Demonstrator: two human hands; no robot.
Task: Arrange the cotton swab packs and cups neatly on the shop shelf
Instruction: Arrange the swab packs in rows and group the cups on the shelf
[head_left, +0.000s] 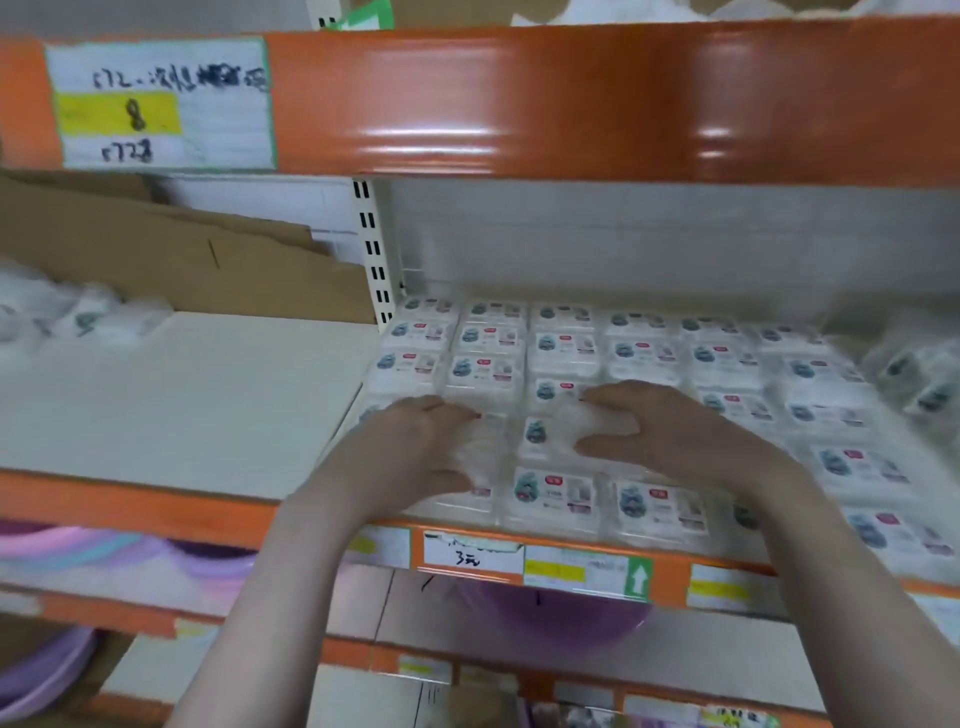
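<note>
the orange shelf (156, 506) fills the frame, its front edge running from 9 o'clock down to 4 o'clock, with another orange beam (519, 98) across the top at 12. the left half of the shelf board is bare white; behind it at 10 o'clock leans brown cardboard (182, 260), and blurred white bundles (78, 317) lie at 9. the right half, from centre out to 3 o'clock, is covered by swab packs (722, 358) laid flat in tight rows, labels up, touching one another. at 3 o'clock a few loose wrapped items (919, 379) sit tilted beside the rows, too blurred to name. below, at 7 and 6 o'clock, purple basins (550, 613) sit on the lower shelf. both bare arms reach in from 6 o'clock. the left hand (415, 452) is just left of centre, fingers curled down over a clear pack (483, 447) in the front rows, thumb tucked under; it looks to be gripping it, though blur hides the contact. the right hand (670, 431) is just right of centre, fingers and thumb spread apart and arched over a pack (540, 436), tips touching its top. on the shelf lip at 6 o'clock, a white price tag (470, 551) reads 3, next to a green arrow tag (638, 577). up at 11 o'clock a label (156, 104) shows an 8 on yellow.
</note>
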